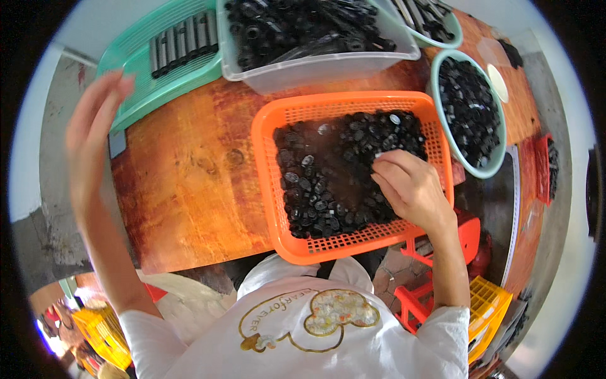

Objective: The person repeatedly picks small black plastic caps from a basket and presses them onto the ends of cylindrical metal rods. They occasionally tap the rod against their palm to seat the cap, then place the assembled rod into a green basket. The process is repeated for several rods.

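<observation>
An orange plastic basket (268, 183) stands on the wooden table in front of me, holding a thick layer of small black oval plastic pieces (309, 189), a few of them shiny or pale. My right hand (410, 186) is over the right part of this layer, thumb and fingers pinched together at the pieces; what they hold is hidden. At the far left, my left hand (95, 120) is raised beside a green tray (142, 104), smeared by motion, its fingers stretched out and nothing visible in them. Dark tubes (183, 44) lie side by side in that tray.
Behind the basket, a clear plastic bin (315, 74) is heaped with black parts. A pale green bowl (500, 142) of black pieces stands to the right, another bowl (451, 38) of tubes beyond it. Red stool (416, 303) and yellow crates (489, 309) are below the table.
</observation>
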The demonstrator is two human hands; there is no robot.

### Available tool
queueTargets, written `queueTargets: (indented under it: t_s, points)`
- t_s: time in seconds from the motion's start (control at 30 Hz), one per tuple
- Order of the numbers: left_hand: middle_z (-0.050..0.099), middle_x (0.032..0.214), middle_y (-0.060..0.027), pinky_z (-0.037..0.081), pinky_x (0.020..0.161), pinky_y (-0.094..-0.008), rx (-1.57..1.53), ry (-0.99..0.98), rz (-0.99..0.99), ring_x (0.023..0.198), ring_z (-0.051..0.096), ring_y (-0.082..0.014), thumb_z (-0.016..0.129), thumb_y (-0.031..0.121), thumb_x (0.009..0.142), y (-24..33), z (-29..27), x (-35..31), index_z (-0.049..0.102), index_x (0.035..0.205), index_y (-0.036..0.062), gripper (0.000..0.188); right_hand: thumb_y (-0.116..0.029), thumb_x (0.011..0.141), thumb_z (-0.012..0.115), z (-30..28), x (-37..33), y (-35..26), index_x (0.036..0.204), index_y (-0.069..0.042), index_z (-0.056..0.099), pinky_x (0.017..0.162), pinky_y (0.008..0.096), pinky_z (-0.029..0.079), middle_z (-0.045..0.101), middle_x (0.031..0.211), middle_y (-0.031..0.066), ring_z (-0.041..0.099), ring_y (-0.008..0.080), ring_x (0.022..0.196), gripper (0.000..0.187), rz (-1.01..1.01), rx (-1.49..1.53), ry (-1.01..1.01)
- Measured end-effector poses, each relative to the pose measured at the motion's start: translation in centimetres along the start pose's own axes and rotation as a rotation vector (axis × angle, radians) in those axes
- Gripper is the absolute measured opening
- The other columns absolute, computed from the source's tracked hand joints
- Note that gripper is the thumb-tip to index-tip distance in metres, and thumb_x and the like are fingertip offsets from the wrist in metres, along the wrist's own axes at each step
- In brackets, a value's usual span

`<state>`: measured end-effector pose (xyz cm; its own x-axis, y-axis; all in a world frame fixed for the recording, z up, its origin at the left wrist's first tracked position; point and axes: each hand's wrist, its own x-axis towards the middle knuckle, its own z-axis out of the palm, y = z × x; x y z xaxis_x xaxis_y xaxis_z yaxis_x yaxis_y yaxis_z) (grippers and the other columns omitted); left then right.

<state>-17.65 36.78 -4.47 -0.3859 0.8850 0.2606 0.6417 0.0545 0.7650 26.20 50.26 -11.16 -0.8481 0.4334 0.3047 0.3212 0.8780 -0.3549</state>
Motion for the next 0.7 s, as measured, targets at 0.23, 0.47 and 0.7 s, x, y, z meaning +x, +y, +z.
queueTargets:
  t_s: [0.23,0.47,0.7]
  points:
    - [0.067,0.083,-0.0231,0.056,0.07,-0.0459,-0.621,-0.718,0.763,0.073,0.067,-0.0329,0.046,0.019,0.09,15.3,-3.0,-13.1,0.067,0.09,-0.0053,0.032,-0.009,0.082,0.068,-0.8,-0.3,2.0,0.088,-0.001,0.063,0.066,0.0409,0.053,0.062,0.087,0.0118,0.064,0.0329,0.077,0.012,0.144,0.026,0.058]
    - [0.064,0.071,-0.0291,0.057,0.057,-0.0418,-0.589,-0.883,0.959,0.064,0.067,-0.0353,0.047,0.016,0.081,19.4,-4.3,-13.8,0.063,0.073,-0.009,0.03,-0.014,0.087,0.063,-3.9,2.0,12.8,0.091,-0.001,0.066,0.066,0.0391,0.052,0.066,0.086,0.0189,0.066,0.0346,0.077,0.014,0.321,0.019,0.383]
    - [0.063,0.067,-0.0256,0.058,0.055,-0.0407,-0.531,-0.952,1.156,0.06,0.066,-0.0356,0.056,0.009,0.074,20.1,-2.5,-12.3,0.064,0.071,-0.01,0.02,-0.06,0.089,0.044,-11.9,12.7,26.8,0.135,-0.014,0.028,0.102,0.0428,0.025,0.031,0.134,0.0137,0.035,0.0338,0.122,0.067,0.582,0.054,-0.505]
